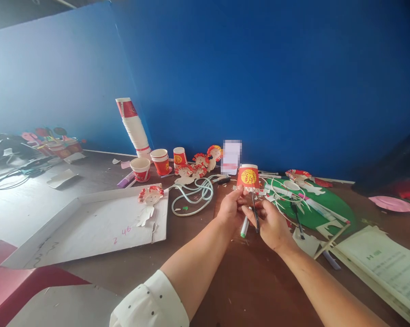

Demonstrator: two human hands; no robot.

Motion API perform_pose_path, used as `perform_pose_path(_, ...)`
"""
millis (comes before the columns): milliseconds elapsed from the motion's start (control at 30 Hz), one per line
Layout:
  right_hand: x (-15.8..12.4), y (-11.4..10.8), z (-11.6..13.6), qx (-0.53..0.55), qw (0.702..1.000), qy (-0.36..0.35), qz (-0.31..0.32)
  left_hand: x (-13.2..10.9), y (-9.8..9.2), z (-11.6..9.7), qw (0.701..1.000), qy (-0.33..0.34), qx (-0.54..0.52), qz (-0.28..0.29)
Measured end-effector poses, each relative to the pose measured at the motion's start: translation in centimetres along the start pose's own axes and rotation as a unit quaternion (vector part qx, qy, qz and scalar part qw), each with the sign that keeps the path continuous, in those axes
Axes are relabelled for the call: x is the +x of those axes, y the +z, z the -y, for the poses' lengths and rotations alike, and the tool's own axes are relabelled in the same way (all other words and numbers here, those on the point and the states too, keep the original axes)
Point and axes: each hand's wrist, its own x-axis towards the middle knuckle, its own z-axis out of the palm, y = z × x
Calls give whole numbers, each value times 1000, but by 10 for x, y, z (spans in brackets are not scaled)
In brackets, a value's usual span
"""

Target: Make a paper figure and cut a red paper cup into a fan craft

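Left hand (pixel 229 207) clamps red cup (pixel 248 177); right hand (pixel 272 225) grips apparent scissors (pixel 254 210), cup's 6 o'clock. Step, judged: cutting. Next cut likely needs cup steady.

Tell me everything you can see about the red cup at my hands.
The cup looks like paper, with red sides, a round yellow emblem with red markings facing you and a white end on top. It narrows upward, so it appears upside down. Your left hand seems to hold it at the lower left. Dark scissors in your right hand point at its lower edge; whether they touch it is too small to tell.
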Motion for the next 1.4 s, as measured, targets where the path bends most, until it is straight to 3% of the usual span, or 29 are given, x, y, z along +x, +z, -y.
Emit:
perform_pose_path(733, 2, 1, -7, 0, 1000, 2, 17, -1, 4, 1, 999, 25, 23, -40)
perform_pose_path(1400, 1, 1, -4, -2, 1000, 1, 6, -3, 6, 2, 999, 12, 39, -12)
